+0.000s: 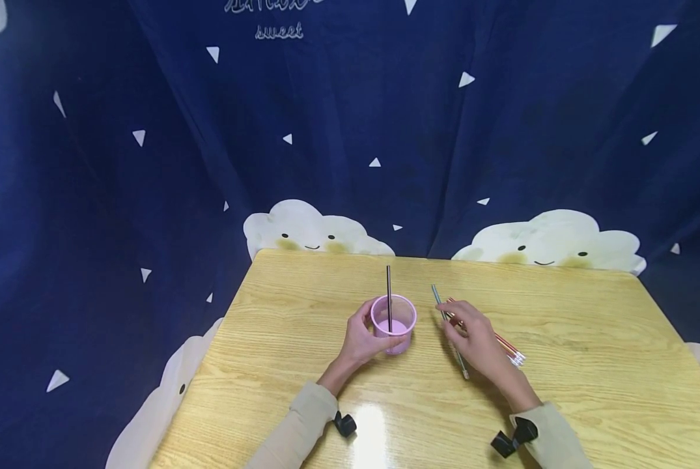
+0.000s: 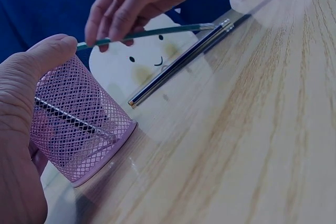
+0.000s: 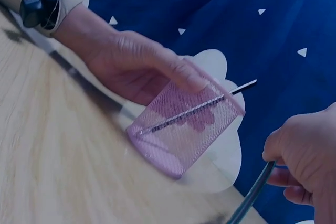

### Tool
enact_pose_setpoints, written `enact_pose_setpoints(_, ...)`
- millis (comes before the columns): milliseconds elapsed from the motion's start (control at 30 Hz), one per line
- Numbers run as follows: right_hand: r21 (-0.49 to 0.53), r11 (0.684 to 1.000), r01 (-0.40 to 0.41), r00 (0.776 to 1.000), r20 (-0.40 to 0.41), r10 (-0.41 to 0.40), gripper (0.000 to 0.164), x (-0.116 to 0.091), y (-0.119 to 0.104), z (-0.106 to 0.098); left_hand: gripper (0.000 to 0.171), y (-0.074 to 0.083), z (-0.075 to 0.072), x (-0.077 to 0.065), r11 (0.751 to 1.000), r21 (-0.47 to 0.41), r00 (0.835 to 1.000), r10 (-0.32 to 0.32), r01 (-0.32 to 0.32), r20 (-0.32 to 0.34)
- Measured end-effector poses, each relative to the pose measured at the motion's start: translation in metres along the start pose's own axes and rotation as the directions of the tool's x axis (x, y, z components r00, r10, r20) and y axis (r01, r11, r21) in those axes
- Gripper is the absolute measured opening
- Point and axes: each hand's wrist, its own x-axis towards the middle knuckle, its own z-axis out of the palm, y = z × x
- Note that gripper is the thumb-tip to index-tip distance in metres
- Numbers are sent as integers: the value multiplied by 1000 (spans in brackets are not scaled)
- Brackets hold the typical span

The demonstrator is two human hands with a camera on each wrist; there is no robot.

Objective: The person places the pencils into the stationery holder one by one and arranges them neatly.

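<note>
A pink mesh pen cup (image 1: 398,344) stands on the table, and my left hand (image 1: 366,339) grips it round its side, thumb near the rim. One dark pencil (image 1: 389,286) leans upright inside the cup, showing through the mesh in both wrist views. To the right of the cup, my right hand (image 1: 473,335) pinches a teal pencil (image 2: 157,32) between thumb and fingers. That pencil slants over the table, its eraser end toward the near side. Several more pencils (image 1: 510,348), red and dark ones, lie on the table partly hidden under the right hand.
The wooden table (image 1: 303,286) reaches back to a dark blue curtain (image 1: 338,98) printed with white triangles and smiling clouds. Black wrist cameras (image 1: 345,425) sit at both cuffs.
</note>
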Motion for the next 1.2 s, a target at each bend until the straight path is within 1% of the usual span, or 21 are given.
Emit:
enact_pose_setpoints(233, 97, 995, 37, 994, -110, -26, 34, 18, -14, -6, 84, 0, 0, -1, 1000, 0, 1000, 8, -8, 0)
enact_pose_setpoints(400, 129, 989, 77, 984, -171, -54, 34, 31, -22, -11, 84, -3, 0, 0, 1000, 19, 1000, 23, -23, -6)
enact_pose_setpoints(567, 150, 985, 81, 980, -193, -52, 34, 40, -26, -14, 84, -3, 0, 0, 1000, 19, 1000, 16, -15, -5)
enact_pose_setpoints(767, 135, 989, 68, 980, -192, -41, 29, 48, -30, -16, 83, -2, 0, 0, 1000, 6, 1000, 5, -5, 4)
enact_pose_setpoints(967, 145, 986, 76, 978, -205, -45, 28, 58, -34, -16, 83, -2, 0, 1, 1000, 5, 1000, 12, -12, 7)
enact_pose_setpoints(1200, 173, 980, 96, 965, -257, -49, 29, 71, -41, -14, 83, -2, 0, 1, 1000, -5, 1000, 11, -11, 9)
